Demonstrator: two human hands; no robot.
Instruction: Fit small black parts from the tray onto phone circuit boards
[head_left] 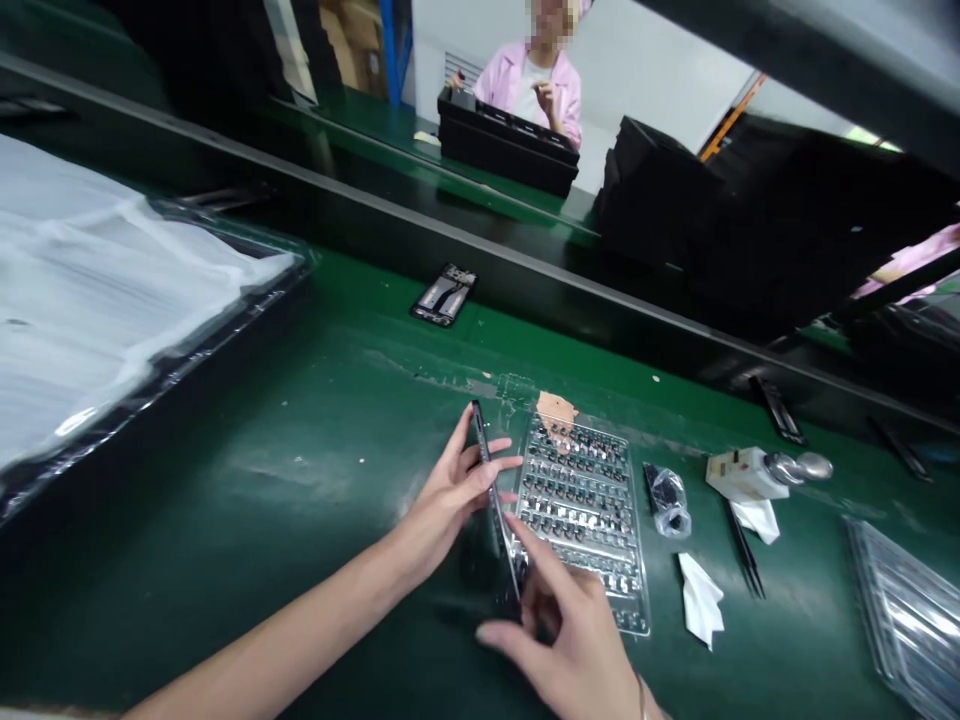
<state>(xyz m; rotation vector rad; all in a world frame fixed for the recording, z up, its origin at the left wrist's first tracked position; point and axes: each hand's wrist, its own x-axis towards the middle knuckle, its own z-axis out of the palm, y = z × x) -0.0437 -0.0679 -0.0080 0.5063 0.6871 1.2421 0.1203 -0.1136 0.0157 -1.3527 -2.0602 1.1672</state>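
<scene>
My left hand (457, 480) grips a thin dark phone (493, 497), which is tilted up and seen nearly edge-on, so its faces are mostly hidden. Close to the lower part of the phone is my right hand (566, 620), with thumb and index finger spread apart. Its index fingertip is at the phone's edge; whether it touches cannot be made out, and the other fingers are curled and partly hidden. Just beyond and right of the hands lies a clear plastic tray (636, 560) with rows of small parts.
An opened phone housing (445, 296) lies farther back. To the right are tweezers (742, 550), a white bottle (739, 474), a white wipe (701, 600), a wrapped roll (669, 502) and stacked clear trays (911, 610). A large sheet-covered tray (97, 290) stands left. A co-worker (536, 85) is across the bench.
</scene>
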